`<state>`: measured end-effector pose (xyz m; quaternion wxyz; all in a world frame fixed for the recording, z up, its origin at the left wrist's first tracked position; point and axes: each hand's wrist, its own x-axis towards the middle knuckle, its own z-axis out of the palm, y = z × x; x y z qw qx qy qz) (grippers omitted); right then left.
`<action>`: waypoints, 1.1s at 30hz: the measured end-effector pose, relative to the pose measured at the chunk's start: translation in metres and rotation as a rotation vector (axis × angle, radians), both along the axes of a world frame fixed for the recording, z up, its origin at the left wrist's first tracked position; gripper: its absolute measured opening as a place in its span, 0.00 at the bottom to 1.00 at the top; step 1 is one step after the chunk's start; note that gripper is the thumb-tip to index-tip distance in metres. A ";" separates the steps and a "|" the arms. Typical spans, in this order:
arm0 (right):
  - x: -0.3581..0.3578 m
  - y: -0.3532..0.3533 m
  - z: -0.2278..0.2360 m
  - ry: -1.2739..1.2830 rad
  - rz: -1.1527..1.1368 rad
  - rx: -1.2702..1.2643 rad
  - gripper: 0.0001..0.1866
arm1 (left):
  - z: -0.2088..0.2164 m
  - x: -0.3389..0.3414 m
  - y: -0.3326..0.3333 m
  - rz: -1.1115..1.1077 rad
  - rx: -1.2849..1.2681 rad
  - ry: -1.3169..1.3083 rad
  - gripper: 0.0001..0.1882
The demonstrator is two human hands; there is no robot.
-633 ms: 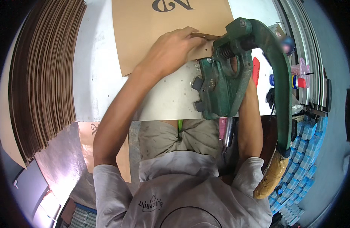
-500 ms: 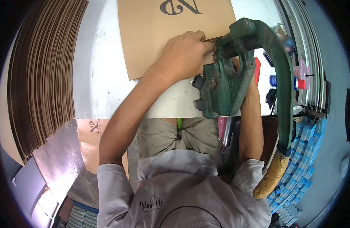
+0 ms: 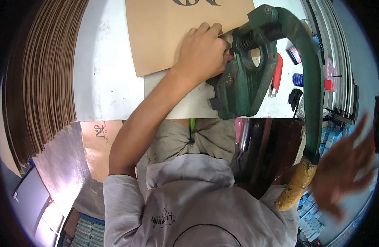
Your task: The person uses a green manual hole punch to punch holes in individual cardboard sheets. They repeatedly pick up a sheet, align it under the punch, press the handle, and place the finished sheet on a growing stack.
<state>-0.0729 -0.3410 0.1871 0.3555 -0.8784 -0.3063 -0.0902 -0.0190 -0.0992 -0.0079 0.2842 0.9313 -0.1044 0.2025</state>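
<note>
A flat brown paper bag (image 3: pixel 156 39) with black print lies on the white table (image 3: pixel 109 82). My left hand (image 3: pixel 204 51) rests over its near edge, fingers curled and closed at the jaw of a green hand press (image 3: pixel 243 80). What lies between the fingertips is partly hidden by the hand and the press. On the far right, my right hand (image 3: pixel 344 173) is blurred by motion, with its fingers spread and nothing in them. It is beside the press lever's handle (image 3: pixel 296 185), which is wrapped in yellow-brown tape.
A tall stack of brown sheets (image 3: pixel 45 78) stands at the left. Right of the press lie a red cutter (image 3: pixel 277 72), a blue spool (image 3: pixel 298 80) and a black item (image 3: pixel 295 98). Blue bundles (image 3: pixel 313 222) are stacked at the lower right.
My right hand has left the far side of the press and swung out to the right, near the lever handle. My left hand stays at the press jaw. The whole view has shifted slightly.
</note>
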 end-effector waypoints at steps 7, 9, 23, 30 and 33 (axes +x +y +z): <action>-0.027 0.025 -0.041 -0.070 0.500 -0.576 0.24 | -0.006 -0.012 0.006 -0.048 0.062 -0.017 0.19; -0.022 0.019 -0.014 0.125 0.499 -0.388 0.26 | -0.004 -0.011 0.019 -0.053 0.182 0.015 0.21; 0.133 -0.049 -0.230 0.008 -0.071 -0.186 0.09 | -0.010 -0.042 0.058 0.118 0.423 -0.008 0.23; 0.145 -0.031 -0.248 0.190 -0.019 0.121 0.16 | -0.009 -0.047 0.079 0.114 0.475 0.060 0.28; 0.130 -0.009 -0.202 0.204 -0.036 -0.147 0.17 | -0.007 -0.043 0.077 0.128 0.469 0.071 0.33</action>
